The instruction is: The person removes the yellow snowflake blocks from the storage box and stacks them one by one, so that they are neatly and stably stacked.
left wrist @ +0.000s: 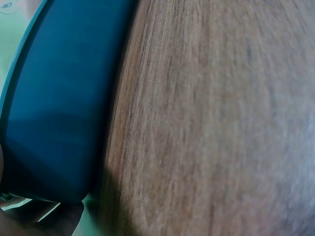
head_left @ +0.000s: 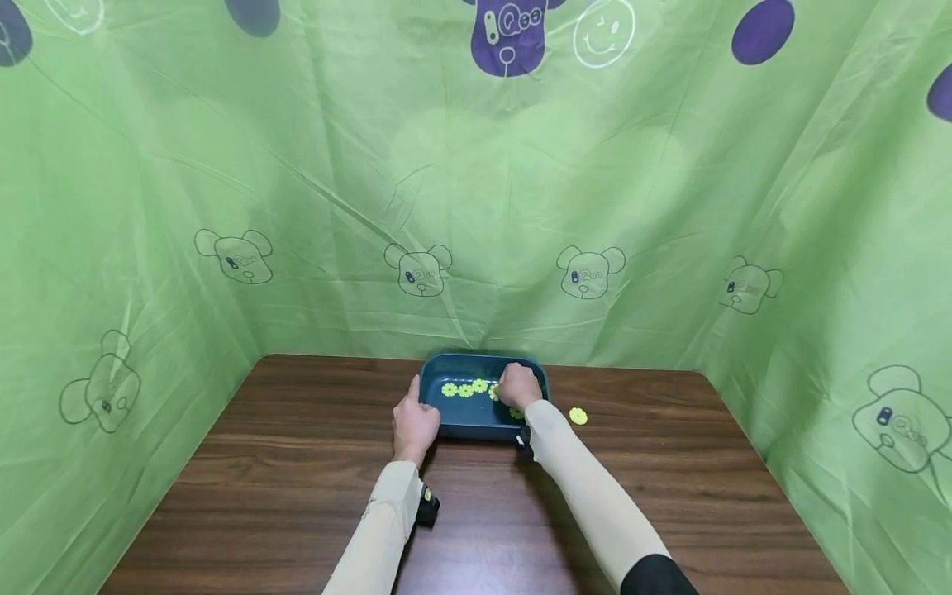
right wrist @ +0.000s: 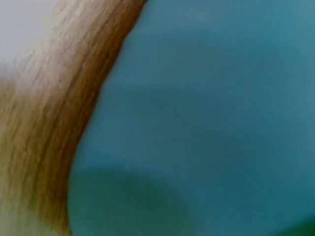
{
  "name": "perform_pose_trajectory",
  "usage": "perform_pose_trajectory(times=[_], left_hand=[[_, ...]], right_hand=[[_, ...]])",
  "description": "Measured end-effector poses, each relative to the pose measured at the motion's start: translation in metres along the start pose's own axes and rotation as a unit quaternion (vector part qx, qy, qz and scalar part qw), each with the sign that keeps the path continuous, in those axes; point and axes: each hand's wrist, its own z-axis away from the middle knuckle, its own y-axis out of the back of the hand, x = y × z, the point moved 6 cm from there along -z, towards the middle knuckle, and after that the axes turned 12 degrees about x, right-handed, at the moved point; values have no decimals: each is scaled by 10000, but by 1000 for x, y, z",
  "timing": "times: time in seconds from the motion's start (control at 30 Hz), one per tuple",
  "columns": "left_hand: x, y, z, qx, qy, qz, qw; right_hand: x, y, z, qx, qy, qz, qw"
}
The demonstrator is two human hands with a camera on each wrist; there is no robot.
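Note:
A dark teal rectangular tray (head_left: pixel 470 416) stands at the far side of the table. My left hand (head_left: pixel 416 420) grips its left end, the thumb near the rim; in the left wrist view, fingers (left wrist: pixel 54 220) curl round the corner of the tray (left wrist: pixel 59 98). Inside the tray's right half is my right hand (head_left: pixel 518 386), its curled fingers at a small yellow flower-shaped piece (head_left: pixel 494 392) that they partly cover. Its fingertips are hidden. Several like pieces (head_left: pixel 465 391) lie in a row to the left, and one (head_left: pixel 516 412) sits below the hand. The right wrist view shows only the tray (right wrist: pixel 197 123), blurred.
One loose yellow flower-shaped piece (head_left: pixel 578 416) lies on the brown wooden table (head_left: pixel 312 463), right of the tray. Green printed cloth (head_left: pixel 506 190) hangs behind the table and along both sides, close to the tray's far edge.

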Motion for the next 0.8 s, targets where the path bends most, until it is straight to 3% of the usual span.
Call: perform_pose_trajectory(times=[0.37,0.57,0.8], left_hand=[[1,1,0,-21,6,-47,10000],[0,0,-1,35,-40,-107,9999],[-1,-1,-2,96,-174,-71,9998]], right_hand=[[-10,19,11,42,458,-493,9977],[-8,46,16,176,716,-789,9941],[10,85,25,402,581,-1087,9916]])
